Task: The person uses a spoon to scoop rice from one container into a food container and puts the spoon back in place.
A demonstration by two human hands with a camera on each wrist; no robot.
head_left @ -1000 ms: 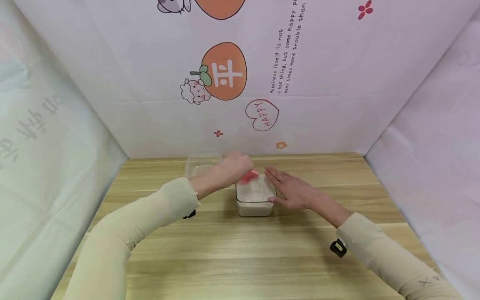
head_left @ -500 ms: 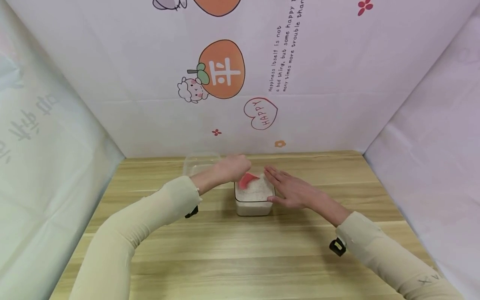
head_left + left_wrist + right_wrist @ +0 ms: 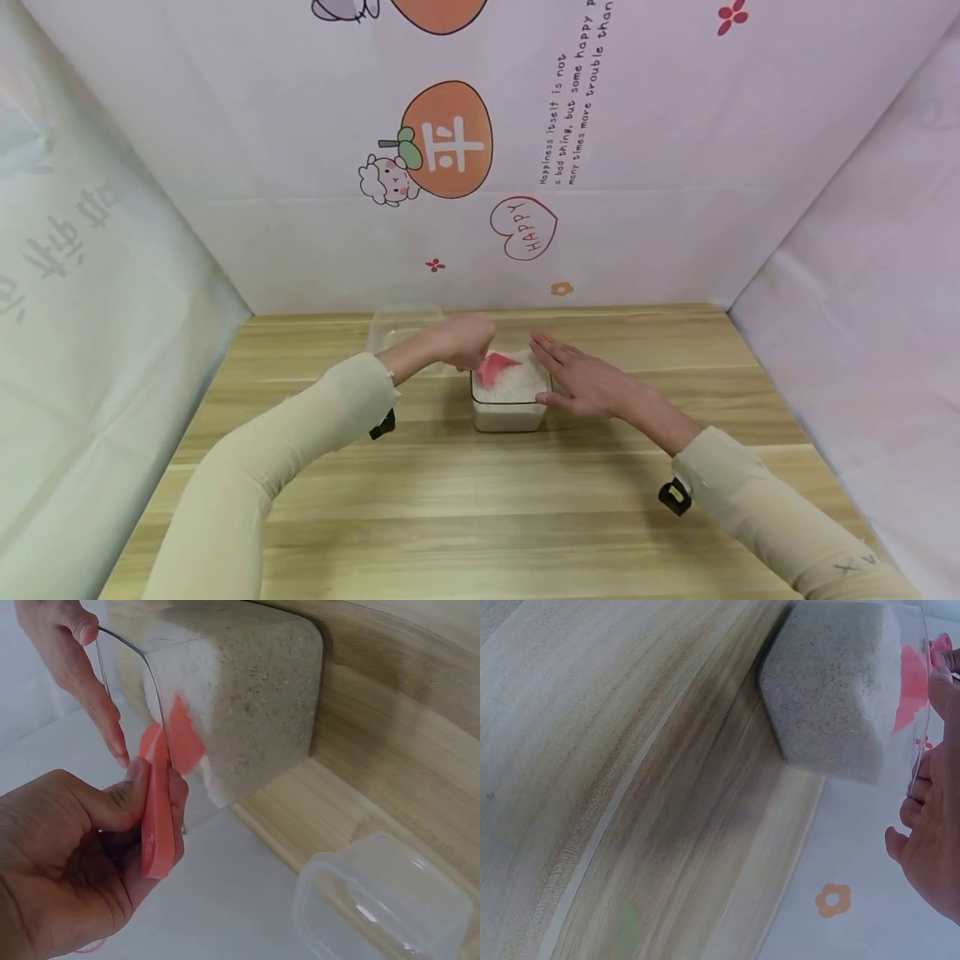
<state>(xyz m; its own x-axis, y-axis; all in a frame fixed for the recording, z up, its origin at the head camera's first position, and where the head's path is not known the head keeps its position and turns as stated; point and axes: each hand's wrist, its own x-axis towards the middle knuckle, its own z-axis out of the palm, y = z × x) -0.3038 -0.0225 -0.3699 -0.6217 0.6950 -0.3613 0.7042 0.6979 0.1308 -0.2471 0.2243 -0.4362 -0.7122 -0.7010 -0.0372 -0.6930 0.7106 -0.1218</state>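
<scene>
My left hand [image 3: 82,862] pinches the pink scoop [image 3: 161,802], thumb and fingers curled round its handle, the blade dipped into the rice in the clear tub [image 3: 510,404] — which sits mid-desk [image 3: 480,500], just right of the empty clear box [image 3: 401,327]. My right hand [image 3: 588,383] lies flat against the tub's right wall, fingers straight. To do this well, I judge I should keep that bracing palm firm and drive the scoop low and level — a tilt would spill grains over the rim.
</scene>
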